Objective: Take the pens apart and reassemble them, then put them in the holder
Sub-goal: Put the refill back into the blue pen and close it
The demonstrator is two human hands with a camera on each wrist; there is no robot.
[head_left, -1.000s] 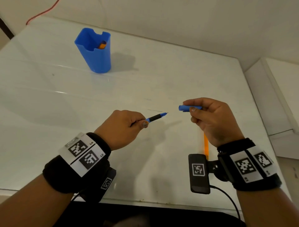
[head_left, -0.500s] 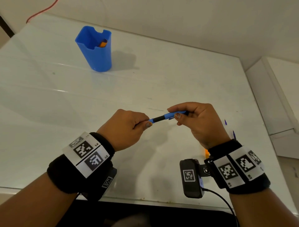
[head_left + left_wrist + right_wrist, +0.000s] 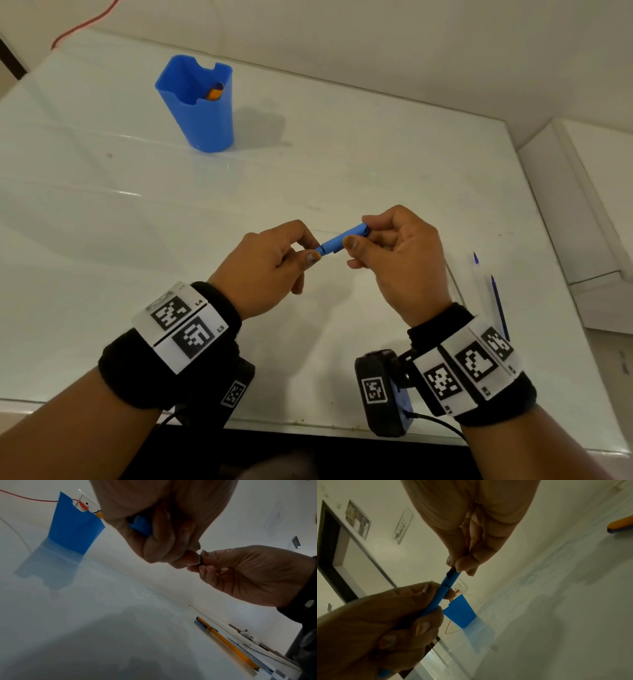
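Note:
Both hands hold one blue pen (image 3: 342, 241) above the white table (image 3: 342, 164). My left hand (image 3: 270, 267) grips the pen's barrel (image 3: 440, 599), most of it hidden in the fist. My right hand (image 3: 394, 253) pinches the blue cap (image 3: 452, 577) between thumb and forefinger, with the cap seated on the barrel. The blue holder (image 3: 202, 102) stands at the far left with an orange pen (image 3: 215, 92) inside it. An orange pen (image 3: 229, 646) and blue-tipped clear pens (image 3: 486, 291) lie on the table right of my right wrist.
A red wire (image 3: 82, 24) runs along the wall behind the table. A white ledge (image 3: 589, 219) borders the table on the right. The table's front edge (image 3: 308, 428) lies just under my wrists.
A second ago the hands were apart, the left with the bare-tipped pen, the right with the cap. They came together and the cap now covers the pen's tip.

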